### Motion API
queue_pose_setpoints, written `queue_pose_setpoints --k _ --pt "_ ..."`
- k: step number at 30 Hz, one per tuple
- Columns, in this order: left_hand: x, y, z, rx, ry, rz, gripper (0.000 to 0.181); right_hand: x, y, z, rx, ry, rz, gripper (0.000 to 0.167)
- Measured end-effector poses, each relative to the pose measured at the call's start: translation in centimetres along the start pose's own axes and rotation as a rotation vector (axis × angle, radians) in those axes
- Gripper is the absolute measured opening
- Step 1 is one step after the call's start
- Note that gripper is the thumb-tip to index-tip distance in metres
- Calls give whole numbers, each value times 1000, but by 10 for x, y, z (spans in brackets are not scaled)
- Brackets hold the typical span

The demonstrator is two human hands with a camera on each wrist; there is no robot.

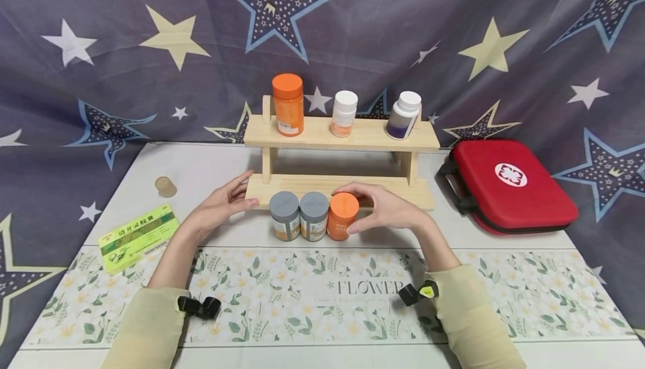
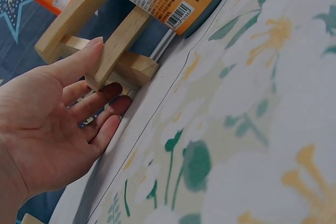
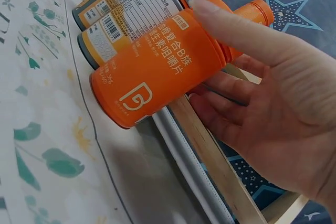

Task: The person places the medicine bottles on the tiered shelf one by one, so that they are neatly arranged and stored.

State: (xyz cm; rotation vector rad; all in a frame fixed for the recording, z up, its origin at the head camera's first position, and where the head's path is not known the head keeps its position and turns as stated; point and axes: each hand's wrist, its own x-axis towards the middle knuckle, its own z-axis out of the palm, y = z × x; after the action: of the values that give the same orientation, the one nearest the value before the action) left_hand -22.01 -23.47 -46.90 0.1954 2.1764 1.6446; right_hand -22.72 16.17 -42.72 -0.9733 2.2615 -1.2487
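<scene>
On the table stands a two-tier wooden shelf. My left hand grips the left end of its lower board, thumb on top and fingers around the edge, as the left wrist view also shows. In front of the lower board, two grey-capped bottles and an orange pill bottle stand side by side in a row. My right hand holds the orange bottle at its right side, thumb in front and fingers behind. In the right wrist view, the thumb lies near the bottle's cap.
The upper board bears an orange bottle, a white bottle and a white-and-purple bottle. A red first-aid case lies at right. At left are a green medicine box and a small tan cup.
</scene>
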Motion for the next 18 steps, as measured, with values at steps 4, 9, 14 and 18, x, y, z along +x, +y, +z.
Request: queue_pose_setpoints --k 4,9,14,18 --pt "0 0 0 -5 2 0 94 0 0 1 18 -5 11 69" --pt "0 -1 0 -5 1 5 94 1 0 2 30 4 23 64" --pt "1 -2 -1 -2 0 7 94 1 0 3 18 12 15 60" --pt "2 -3 0 -6 0 4 94 1 -1 3 20 21 9 58"
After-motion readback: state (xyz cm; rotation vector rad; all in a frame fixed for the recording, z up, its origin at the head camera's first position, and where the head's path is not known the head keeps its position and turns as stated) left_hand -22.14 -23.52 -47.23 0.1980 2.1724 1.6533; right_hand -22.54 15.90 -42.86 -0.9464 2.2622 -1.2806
